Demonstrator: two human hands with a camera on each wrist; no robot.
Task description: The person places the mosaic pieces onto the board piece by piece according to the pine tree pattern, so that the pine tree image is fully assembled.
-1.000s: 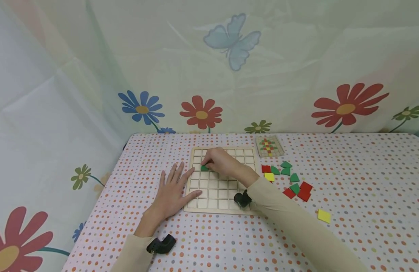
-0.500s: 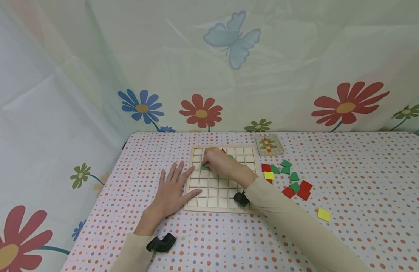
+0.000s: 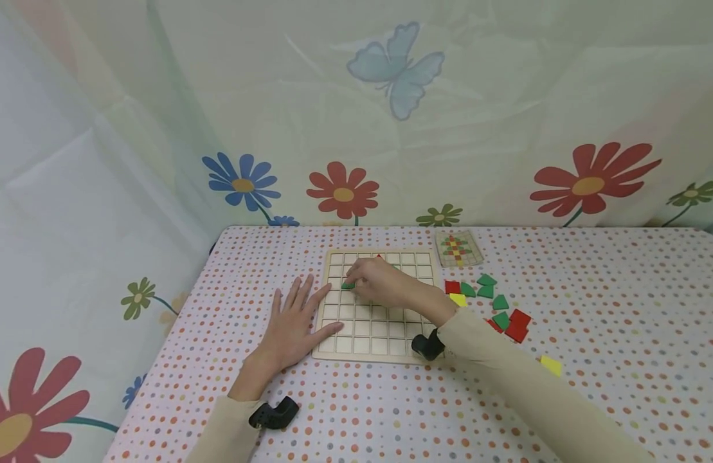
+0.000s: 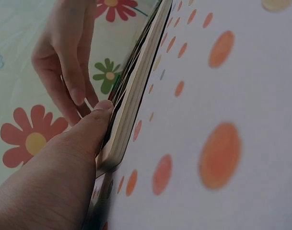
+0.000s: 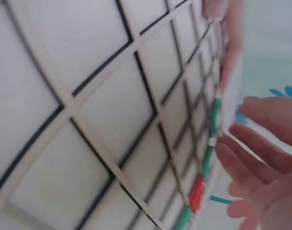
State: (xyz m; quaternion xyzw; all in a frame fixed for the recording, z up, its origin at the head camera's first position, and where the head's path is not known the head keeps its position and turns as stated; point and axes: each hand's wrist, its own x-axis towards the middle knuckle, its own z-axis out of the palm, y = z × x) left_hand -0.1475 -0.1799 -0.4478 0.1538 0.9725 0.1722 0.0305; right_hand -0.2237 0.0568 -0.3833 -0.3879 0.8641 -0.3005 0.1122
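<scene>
A wooden grid board [image 3: 362, 357] lies on the table. My left hand [image 3: 289, 328] rests flat at its left side, with the thumb and index finger reaching its edge. Over the board's upper left part is my right hand [image 3: 385, 283], beside a green quarter-round tile [image 3: 347, 286] in the grid. In the right wrist view, the thumb stands apart from the straight fingers [image 5: 244, 163], close to green tiles [image 5: 214, 117] and a red tile [image 5: 196, 192] in the board. In the head view, the right hand partly hides that row and a red tile tip [image 3: 379, 256].
A pattern card [image 3: 458, 249] lies behind the board's right corner. Loose green tiles [image 3: 500, 302], red tiles [image 3: 518, 326] and yellow tiles [image 3: 550, 365] are scattered to the right. The dotted tablecloth [image 3: 356, 411] runs back to a flowered curtain [image 3: 263, 96].
My right hand has lifted slightly off the green tile and drawn back a little towards me, its fingers loosening. The tile stays in the grid. My left hand has not moved.
</scene>
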